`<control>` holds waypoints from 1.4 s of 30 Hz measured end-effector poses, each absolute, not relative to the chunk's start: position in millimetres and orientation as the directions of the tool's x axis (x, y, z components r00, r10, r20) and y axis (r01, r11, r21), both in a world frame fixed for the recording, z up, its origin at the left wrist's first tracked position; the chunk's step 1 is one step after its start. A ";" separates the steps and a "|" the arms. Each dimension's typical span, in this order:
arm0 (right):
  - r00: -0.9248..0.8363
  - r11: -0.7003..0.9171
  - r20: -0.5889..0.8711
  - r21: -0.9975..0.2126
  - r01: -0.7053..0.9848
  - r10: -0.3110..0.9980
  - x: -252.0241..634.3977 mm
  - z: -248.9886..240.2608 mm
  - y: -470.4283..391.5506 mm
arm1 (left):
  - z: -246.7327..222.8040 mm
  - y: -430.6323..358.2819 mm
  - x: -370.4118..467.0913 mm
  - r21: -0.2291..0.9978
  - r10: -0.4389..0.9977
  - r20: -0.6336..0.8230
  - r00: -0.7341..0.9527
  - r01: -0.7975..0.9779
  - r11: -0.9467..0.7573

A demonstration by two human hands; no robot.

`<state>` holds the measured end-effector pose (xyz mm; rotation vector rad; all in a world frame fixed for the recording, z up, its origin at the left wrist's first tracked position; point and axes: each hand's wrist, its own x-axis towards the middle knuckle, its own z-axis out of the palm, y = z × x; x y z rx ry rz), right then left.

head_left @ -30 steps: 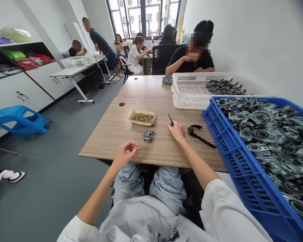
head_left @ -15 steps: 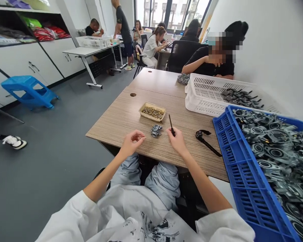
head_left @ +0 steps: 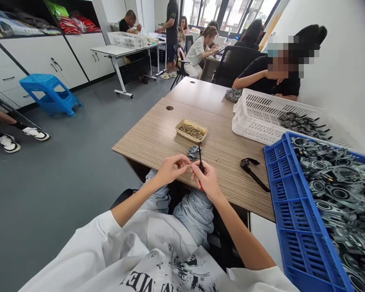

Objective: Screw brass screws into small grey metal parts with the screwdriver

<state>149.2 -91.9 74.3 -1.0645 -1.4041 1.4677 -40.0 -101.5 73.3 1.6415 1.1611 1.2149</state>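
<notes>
Hand on your left [head_left: 172, 168]: thumb and forefinger drawn together, tips meeting the other hand's fingertips; too small to tell what, if anything, they pinch.
Tray: shallow cream rectangular box [head_left: 185, 137] of brass-coloured and grey screws [head_left: 192, 131], likely light, hard and quick to roll; best lifted singly by the head.
Casting: small grey metal part [head_left: 192, 152], on the brown wood-grain table [head_left: 152, 134] just beyond your fingertips; probably stiff, dense for its size, slick on smooth faces. Hold it round the body.
Screwdriver: slim, black-shafted, with red at its lower end [head_left: 201, 165], shaft pointing up; should feel light and rigid, steadiest by the handle.
Hand on your right [head_left: 208, 180]: fingers wrapped about the screwdriver, fingertips gathered towards the left hand.
Loose piece: tiny, brass-coloured, seemingly a screw [head_left: 217, 159], lying apart on the table.
Watch: black, strap unfastened [head_left: 254, 176], probably supple.
Crate: blue slatted plastic [head_left: 292, 202], heaped with grey metal castings [head_left: 340, 194], surely heavy.
</notes>
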 end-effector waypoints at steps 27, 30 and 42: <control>-0.306 -0.236 -0.169 -0.951 -0.198 0.937 166.9 39.6 -105.4 | 52.0 -96.4 -18.1 0.971 0.963 0.089 0.255 0.192 -0.141; -0.269 -0.225 -0.163 -0.948 -0.223 0.949 171.6 33.2 -105.1 | 42.4 -93.1 -12.8 0.990 0.955 0.042 0.293 0.114 -0.078; -0.195 -0.227 -0.169 -0.916 -0.332 0.966 197.6 10.0 -74.4 | 58.2 -32.9 -0.4 0.782 0.903 0.302 0.305 0.462 -0.418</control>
